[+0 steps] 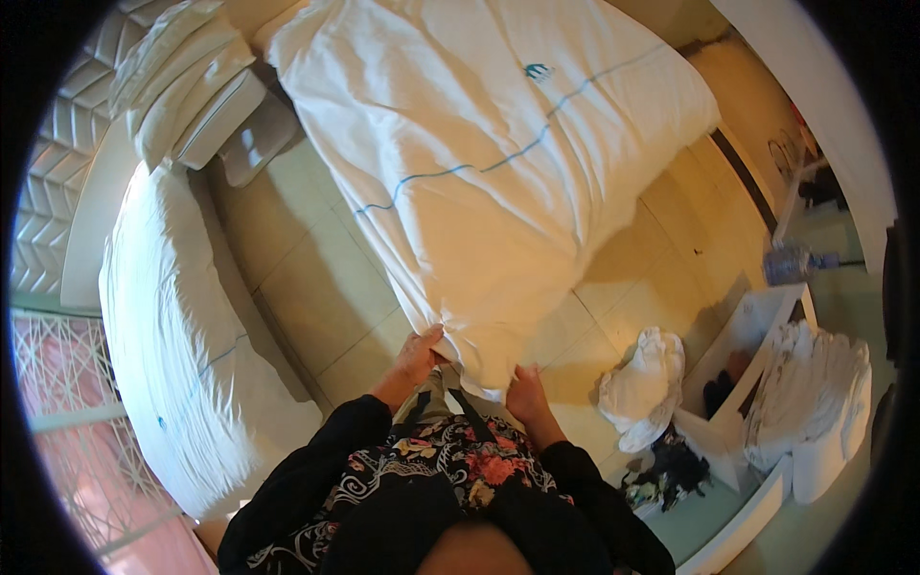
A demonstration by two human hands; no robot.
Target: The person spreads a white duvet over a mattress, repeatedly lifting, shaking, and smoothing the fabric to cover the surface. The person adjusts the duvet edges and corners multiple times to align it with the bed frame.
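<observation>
A large white duvet [489,182] with a wavy blue line across it spreads away from me towards the far side, rumpled and creased. Its near end narrows to a gathered edge between my hands. My left hand [419,355] is closed on the left corner of that edge, thumb on top. At the right corner, my right hand [526,391] grips the cloth, its fingers partly hidden. What lies beneath the duvet is hidden.
Left stands a bed with white bedding [192,355]; stacked pillows [187,77] are beyond it. To the right are a bundled white cloth [644,388], a white box-like unit [709,369], folded white linens [805,393], dark fabric [671,470] and a plastic bottle [791,265]. Tiled floor [321,278] shows between.
</observation>
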